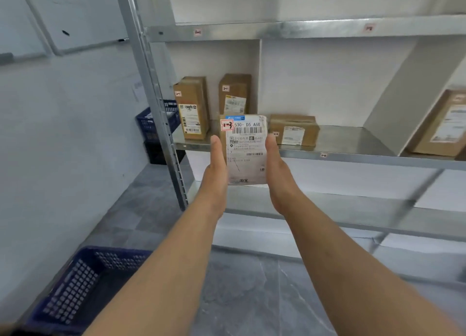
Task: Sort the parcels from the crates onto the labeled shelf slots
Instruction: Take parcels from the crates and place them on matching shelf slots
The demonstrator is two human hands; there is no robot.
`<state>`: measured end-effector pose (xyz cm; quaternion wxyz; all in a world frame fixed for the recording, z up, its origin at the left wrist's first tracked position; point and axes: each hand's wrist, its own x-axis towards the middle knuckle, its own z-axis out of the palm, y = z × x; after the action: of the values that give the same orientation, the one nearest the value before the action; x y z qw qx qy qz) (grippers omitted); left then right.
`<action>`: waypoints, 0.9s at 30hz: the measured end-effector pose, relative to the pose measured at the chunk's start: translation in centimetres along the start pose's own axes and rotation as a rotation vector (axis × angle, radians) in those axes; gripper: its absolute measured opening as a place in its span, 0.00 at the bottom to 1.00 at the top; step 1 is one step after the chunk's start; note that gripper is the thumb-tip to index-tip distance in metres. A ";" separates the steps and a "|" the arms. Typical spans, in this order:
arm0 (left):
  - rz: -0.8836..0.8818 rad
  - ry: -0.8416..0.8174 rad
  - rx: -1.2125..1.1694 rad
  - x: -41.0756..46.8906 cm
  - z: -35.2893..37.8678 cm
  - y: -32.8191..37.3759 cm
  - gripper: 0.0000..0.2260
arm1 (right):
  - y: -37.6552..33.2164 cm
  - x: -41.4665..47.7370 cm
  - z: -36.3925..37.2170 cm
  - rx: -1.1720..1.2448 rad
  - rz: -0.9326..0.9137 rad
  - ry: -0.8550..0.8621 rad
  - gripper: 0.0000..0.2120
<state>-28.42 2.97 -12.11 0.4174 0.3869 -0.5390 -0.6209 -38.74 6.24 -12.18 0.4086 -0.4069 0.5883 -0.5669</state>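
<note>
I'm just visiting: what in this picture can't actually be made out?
Head view only.
Fingers of the left hand and right hand: hidden behind the parcel.
Slot labels on the shelf edge: too small and blurred to read.
Rightmost box: cut off by the picture's edge.
Blue crate: its inside hidden by its own wall.

One parcel point(245, 156): small, brown, white shipping label and red-edged sticker facing the camera, held upright before the middle shelf point(353, 140). On that shelf: two upright cartons point(193, 108), one flat carton point(292, 130). Blue crate point(75, 285) on floor, lower left.
</note>
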 end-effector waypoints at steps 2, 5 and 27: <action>-0.006 -0.041 0.020 -0.8 3.2 0.0 0.25 | -0.2 -1.4 -3.2 0.018 -0.003 0.042 0.27; -0.016 -0.109 0.051 -2.1 8.0 0.0 0.25 | -0.4 -3.4 -8.0 0.041 -0.015 0.111 0.28; 0.059 -0.608 0.066 -5.7 36.1 -0.7 0.28 | -2.4 -12.5 -34.1 0.081 -0.114 0.564 0.28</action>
<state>-60.06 20.88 -8.34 0.2418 0.1808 -0.6703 -0.6779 -66.61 29.36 -8.76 0.2122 -0.2490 0.6315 -0.7030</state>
